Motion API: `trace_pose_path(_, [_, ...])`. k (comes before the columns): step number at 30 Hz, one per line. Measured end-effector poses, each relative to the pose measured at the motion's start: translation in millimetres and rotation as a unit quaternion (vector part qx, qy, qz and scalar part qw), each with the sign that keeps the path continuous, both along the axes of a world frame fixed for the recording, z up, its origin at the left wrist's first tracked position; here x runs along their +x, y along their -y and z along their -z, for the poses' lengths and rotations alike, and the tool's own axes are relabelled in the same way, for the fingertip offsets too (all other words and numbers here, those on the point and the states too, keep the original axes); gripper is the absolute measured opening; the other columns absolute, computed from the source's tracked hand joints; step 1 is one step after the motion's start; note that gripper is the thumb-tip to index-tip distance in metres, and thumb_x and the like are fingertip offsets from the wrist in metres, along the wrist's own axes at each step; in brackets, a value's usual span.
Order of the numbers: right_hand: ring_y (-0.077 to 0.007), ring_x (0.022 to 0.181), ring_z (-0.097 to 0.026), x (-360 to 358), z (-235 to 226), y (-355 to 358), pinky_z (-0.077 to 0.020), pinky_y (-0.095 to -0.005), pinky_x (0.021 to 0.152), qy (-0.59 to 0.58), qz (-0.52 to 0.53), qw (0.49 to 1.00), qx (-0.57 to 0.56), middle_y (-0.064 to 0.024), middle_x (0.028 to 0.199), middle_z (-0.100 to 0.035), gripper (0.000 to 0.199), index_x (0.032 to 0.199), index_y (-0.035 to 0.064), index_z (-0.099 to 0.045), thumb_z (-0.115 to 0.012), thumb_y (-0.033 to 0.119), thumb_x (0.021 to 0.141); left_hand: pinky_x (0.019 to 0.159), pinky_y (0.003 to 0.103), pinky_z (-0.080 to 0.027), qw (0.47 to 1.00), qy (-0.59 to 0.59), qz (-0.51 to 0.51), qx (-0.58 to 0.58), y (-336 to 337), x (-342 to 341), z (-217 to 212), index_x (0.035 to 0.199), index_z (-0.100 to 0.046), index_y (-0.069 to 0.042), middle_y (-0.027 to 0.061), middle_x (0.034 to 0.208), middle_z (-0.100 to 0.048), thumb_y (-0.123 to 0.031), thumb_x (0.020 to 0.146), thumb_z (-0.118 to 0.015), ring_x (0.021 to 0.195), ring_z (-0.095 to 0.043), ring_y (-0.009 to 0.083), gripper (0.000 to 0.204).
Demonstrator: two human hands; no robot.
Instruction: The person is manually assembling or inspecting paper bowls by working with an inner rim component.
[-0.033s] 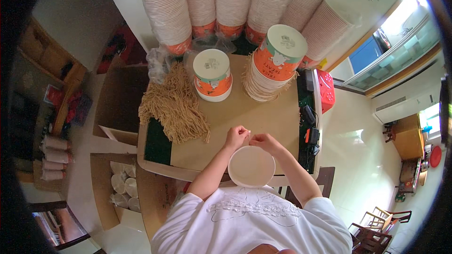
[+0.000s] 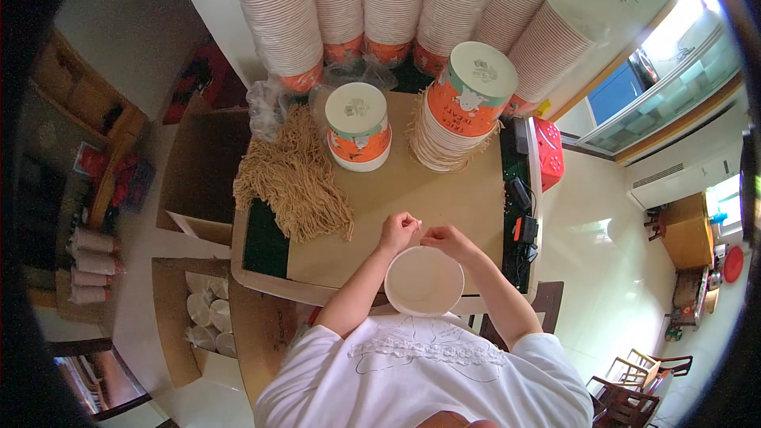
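A white paper bucket [image 2: 424, 281], its open mouth facing up, is in front of my shirt at the table's near edge. My right hand [image 2: 450, 241] is closed at the bucket's far rim, its fingers pinching there. Just left of it, my left hand [image 2: 399, 231] is in a pinch; a tiny pale bit shows at its fingertips, too small to name. Beyond my hands, an upturned orange and green printed bucket [image 2: 357, 143] stands on the cardboard sheet [image 2: 380, 196]. To its left lies a heap of tan cords [image 2: 297, 182].
At the right stands a stack of upturned buckets [image 2: 469, 99] with cord handles. Tall plastic-wrapped bucket stacks [image 2: 392, 0] line the wall. Black devices [image 2: 519, 194] and a red basket [image 2: 548, 154] are at the right edge. An open carton [image 2: 208, 313] of white buckets stands left.
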State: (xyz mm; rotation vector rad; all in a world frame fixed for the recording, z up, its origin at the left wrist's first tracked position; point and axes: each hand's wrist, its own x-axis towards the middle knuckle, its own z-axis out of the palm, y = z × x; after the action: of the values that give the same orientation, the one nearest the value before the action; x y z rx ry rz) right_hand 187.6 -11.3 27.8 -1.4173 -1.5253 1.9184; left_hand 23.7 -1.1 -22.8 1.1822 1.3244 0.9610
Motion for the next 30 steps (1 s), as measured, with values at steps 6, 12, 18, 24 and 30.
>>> trace_pose_path(6, [-0.0073, 0.068, -0.050, 5, -14, 5, -0.0411, -0.0242, 0.060, 0.010, 0.001, 1.000, -0.002, 0.0008, 0.071, -0.057, 0.019, 0.081, 0.0017, -0.062, -0.056, 0.019, 0.083, 0.053, 0.025, -0.045, 0.999, -0.040, -0.006, 0.008, 3, 6, -4, 0.066, -0.060, -0.002, 0.0050, 0.060, -0.062, -0.015, 0.075, -0.065, 0.054, -0.057, 0.0102, 0.016])
trace_pose_path(12, [-0.0071, 0.069, -0.050, 5, 0, 9, -0.0405, -0.0230, 0.062, -0.017, 0.058, 0.998, -0.029, 0.0010, 0.072, -0.057, 0.018, 0.082, 0.0028, -0.062, -0.056, 0.019, 0.084, 0.051, 0.025, -0.043, 0.997, 0.070, 0.008, 0.013, -2, 1, 3, 0.066, -0.060, -0.002, 0.0044, 0.059, -0.061, -0.013, 0.076, -0.063, 0.053, -0.056, 0.0096, 0.016])
trace_pose_path(18, [-0.0074, 0.069, -0.050, 1, 0, 8, -0.0403, -0.0227, 0.062, 0.018, 0.033, 0.999, 0.011, 0.0013, 0.073, -0.057, 0.021, 0.086, 0.0033, -0.062, -0.054, 0.023, 0.086, 0.053, 0.025, -0.044, 0.998, -0.025, -0.052, -0.022, 4, 2, -7, 0.065, -0.059, -0.001, 0.0046, 0.061, -0.061, -0.009, 0.076, -0.062, 0.055, -0.055, 0.0097, 0.014])
trace_pose_path(24, [-0.0075, 0.074, -0.051, -8, 3, 8, -0.0412, -0.0225, 0.065, -0.031, 0.093, 0.995, 0.003, 0.0009, 0.078, -0.058, 0.026, 0.089, 0.0026, -0.061, -0.054, 0.027, 0.086, 0.056, 0.025, -0.045, 0.996, -0.089, 0.001, 0.003, -2, -1, -19, 0.068, -0.061, -0.003, 0.0045, 0.062, -0.061, -0.009, 0.076, -0.062, 0.058, -0.057, 0.0101, 0.010])
trace_pose_path(30, [-0.0080, 0.073, -0.052, -13, -10, 3, -0.0412, -0.0222, 0.064, -0.007, 0.073, 0.997, 0.002, 0.0006, 0.079, -0.059, 0.023, 0.088, 0.0026, -0.060, -0.055, 0.025, 0.086, 0.063, 0.025, -0.047, 0.999, -0.023, -0.002, 0.046, -2, -3, -11, 0.085, -0.061, -0.003, 0.0042, 0.076, -0.064, -0.015, 0.079, -0.062, 0.067, -0.059, 0.0113, 0.012])
